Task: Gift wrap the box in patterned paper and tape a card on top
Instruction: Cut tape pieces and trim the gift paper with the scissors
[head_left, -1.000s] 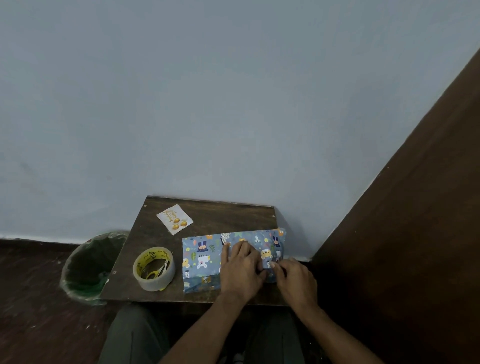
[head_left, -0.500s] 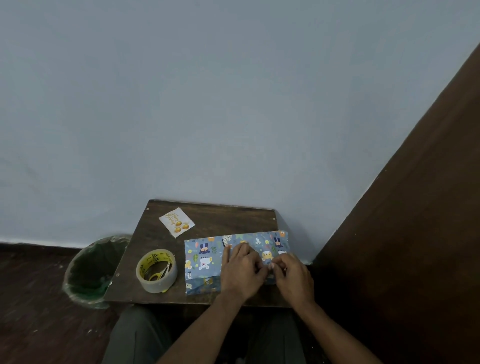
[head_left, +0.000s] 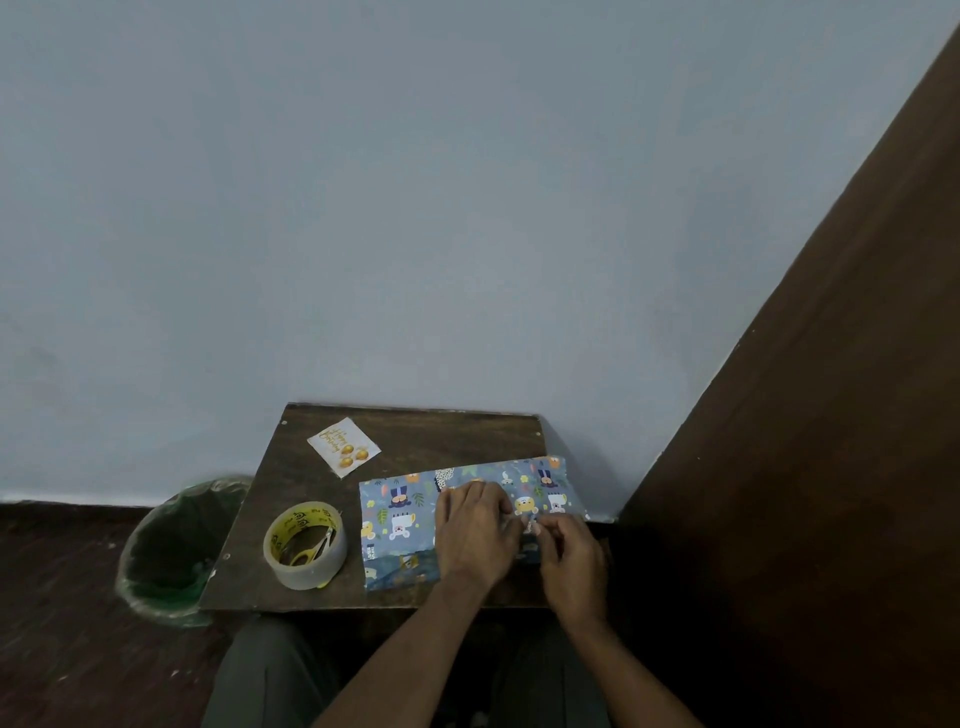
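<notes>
Head view: a small dark wooden table (head_left: 415, 441) stands against a pale blue-grey wall (head_left: 415, 182), with a dark brown panel (head_left: 831, 467) rising to the right of the table and a dark floor (head_left: 62, 623) to its left. A bin lined with a green bag (head_left: 171, 551) sits on the floor just beside the table's left edge. On the table, the box in blue patterned paper (head_left: 405, 519) lies on the near right part, its right end reaching the table's right edge. A white card with gold print (head_left: 344, 453) lies flat near the table's far left corner, apart from the box. A roll of clear tape (head_left: 305, 545) stands on the near left part, just left of the box, with yellow-handled scissors (head_left: 306, 552) resting inside its core. The left hand (head_left: 475, 535) lies flat on the wrapped box, fingers fairly straight and pressing the paper down. The right hand (head_left: 571, 556) sits just beside it, fingers curled, their tips pinching the paper at the fold; what else they hold cannot be told.
</notes>
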